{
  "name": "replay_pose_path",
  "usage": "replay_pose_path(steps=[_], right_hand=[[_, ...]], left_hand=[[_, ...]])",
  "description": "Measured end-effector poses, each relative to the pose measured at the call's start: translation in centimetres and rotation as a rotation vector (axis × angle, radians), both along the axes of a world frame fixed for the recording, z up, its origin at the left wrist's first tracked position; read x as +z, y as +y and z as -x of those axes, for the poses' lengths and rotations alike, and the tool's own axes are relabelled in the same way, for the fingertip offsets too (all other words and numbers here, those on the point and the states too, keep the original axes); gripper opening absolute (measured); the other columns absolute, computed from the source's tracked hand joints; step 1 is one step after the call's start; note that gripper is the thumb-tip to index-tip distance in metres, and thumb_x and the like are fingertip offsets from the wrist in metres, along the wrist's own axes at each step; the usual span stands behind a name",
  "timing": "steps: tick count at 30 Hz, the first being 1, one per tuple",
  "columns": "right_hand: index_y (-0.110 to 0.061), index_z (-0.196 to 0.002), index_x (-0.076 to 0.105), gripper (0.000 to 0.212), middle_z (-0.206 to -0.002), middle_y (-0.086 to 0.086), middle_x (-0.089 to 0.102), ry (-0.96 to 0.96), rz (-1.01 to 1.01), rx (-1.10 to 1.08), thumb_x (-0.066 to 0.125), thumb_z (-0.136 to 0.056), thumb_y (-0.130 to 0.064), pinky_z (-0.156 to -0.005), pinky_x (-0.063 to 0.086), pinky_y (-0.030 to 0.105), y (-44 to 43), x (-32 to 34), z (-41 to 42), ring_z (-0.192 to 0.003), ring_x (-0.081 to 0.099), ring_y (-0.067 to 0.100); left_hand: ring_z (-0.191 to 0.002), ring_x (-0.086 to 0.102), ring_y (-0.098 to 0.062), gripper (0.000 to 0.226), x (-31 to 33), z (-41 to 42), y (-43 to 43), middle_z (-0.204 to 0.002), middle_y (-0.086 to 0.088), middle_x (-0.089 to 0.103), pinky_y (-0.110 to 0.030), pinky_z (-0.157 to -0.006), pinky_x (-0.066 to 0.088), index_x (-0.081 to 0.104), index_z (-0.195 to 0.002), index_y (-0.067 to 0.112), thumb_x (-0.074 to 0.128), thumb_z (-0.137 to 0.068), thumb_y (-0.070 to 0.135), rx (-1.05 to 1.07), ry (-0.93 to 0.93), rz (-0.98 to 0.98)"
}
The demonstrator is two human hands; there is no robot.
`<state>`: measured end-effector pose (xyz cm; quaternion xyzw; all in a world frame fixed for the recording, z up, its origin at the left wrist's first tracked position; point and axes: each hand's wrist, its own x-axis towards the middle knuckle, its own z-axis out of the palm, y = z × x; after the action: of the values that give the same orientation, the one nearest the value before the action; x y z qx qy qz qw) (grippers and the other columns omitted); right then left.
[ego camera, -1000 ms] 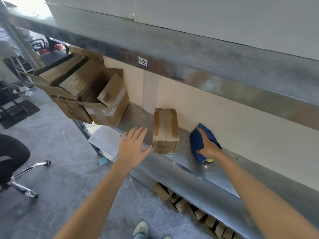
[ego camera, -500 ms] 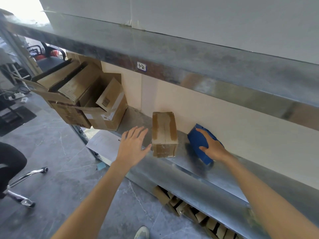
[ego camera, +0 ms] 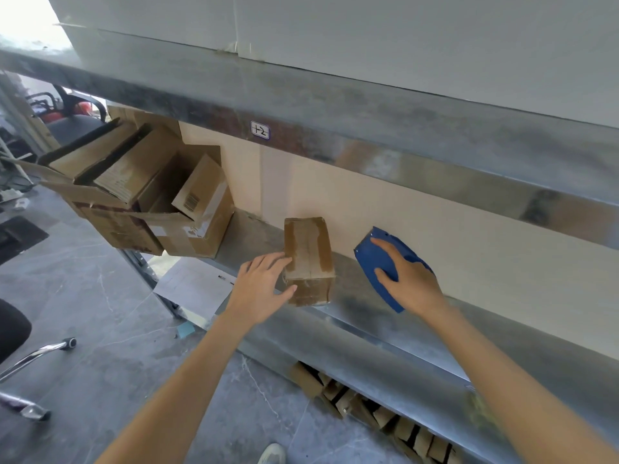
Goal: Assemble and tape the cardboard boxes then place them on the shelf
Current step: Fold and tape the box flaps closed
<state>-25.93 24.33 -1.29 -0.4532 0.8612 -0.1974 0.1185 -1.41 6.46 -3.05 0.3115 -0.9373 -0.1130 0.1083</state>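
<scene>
Head view, looking down at a metal shelf (ego camera: pixel 368 316). The taped cardboard box (ego camera: pixel 310 259) sits on it, short end toward the camera, brown tape running down the top and over the front. The left hand (ego camera: pixel 263 286) is up against the box's left side: grip spread, fingers straight along the upper left edge, thumb touching the bottom front corner. It's not wrapped around anything.

The right hand (ego camera: pixel 407 283) lies on top of a blue tape dispenser (ego camera: pixel 378 262), which rests on the shelf near the box's right side but not touching it. That grip is spread too, with the index finger and thumb laid flat on the blue plastic (the other fingers are hidden on the far side).

Further left on the shelf is a pile of open boxes (ego camera: pixel 187 229), flaps hanging out over the edge, and a sheet of paper (ego camera: pixel 194 289) sticks out just in front of them. Flattened cardboard (ego camera: pixel 368 410) is stacked under the shelf.
</scene>
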Motion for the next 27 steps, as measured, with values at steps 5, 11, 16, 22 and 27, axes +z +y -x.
replay_pose_path(steps=[5,11,16,22,27], right_hand=[[-0.062,-0.14,0.017,0.056,-0.058,-0.003,0.055,0.122,0.122,0.169,0.05,-0.096,-0.049,-0.047,0.044,0.033,-1.3,3.5,-1.7,-0.046,0.049,0.011],[-0.062,-0.141,0.018,0.06,-0.049,-0.003,0.04,0.211,0.068,0.482,0.052,-0.093,-0.052,-0.053,0.048,0.04,-2.0,5.6,-4.4,-0.044,0.044,0.014],[-0.053,-0.148,0.022,0.059,-0.049,-0.006,0.032,0.305,-0.022,0.615,0.051,-0.096,-0.048,-0.058,0.049,0.043,-1.9,5.1,-5.9,-0.051,0.045,0.018],[-0.052,-0.147,0.027,0.058,-0.045,-0.005,0.027,0.351,0.013,0.63,0.053,-0.095,-0.048,-0.047,0.039,0.032,-1.5,4.8,-6.7,-0.043,0.032,0.011],[-0.052,-0.147,0.028,0.057,-0.045,-0.004,0.027,0.334,0.034,0.649,0.052,-0.095,-0.048,-0.046,0.026,0.025,-1.1,4.8,-6.9,-0.042,0.03,0.01]], left_hand=[[-0.134,0.044,-0.017,0.048,2.0,0.1,-0.7,-0.144,0.006,0.051,-0.039,-0.11,0.033,0.051,-0.142,0.026,0.058,-0.097,0.04,-0.012,0.108,-0.082],[-0.125,0.053,-0.015,0.042,4.5,0.0,-1.8,-0.136,0.003,0.059,-0.039,-0.106,0.042,0.056,-0.138,0.021,0.063,-0.096,0.021,-0.08,0.302,-0.307],[-0.125,0.05,-0.009,0.049,4.7,-0.3,-1.6,-0.138,0.007,0.056,-0.01,-0.097,0.035,0.054,-0.14,0.023,0.061,-0.096,0.006,-0.14,0.277,-0.459],[-0.117,0.06,-0.012,0.035,4.0,-0.4,-0.7,-0.119,0.003,0.069,-0.043,-0.104,0.046,0.067,-0.119,0.012,0.051,-0.095,-0.007,-0.18,0.278,-0.609],[-0.109,0.063,-0.02,0.036,3.7,-0.1,-0.6,-0.113,-0.003,0.069,-0.046,-0.098,0.05,0.067,-0.114,0.007,0.053,-0.09,-0.015,-0.144,0.29,-0.629]])
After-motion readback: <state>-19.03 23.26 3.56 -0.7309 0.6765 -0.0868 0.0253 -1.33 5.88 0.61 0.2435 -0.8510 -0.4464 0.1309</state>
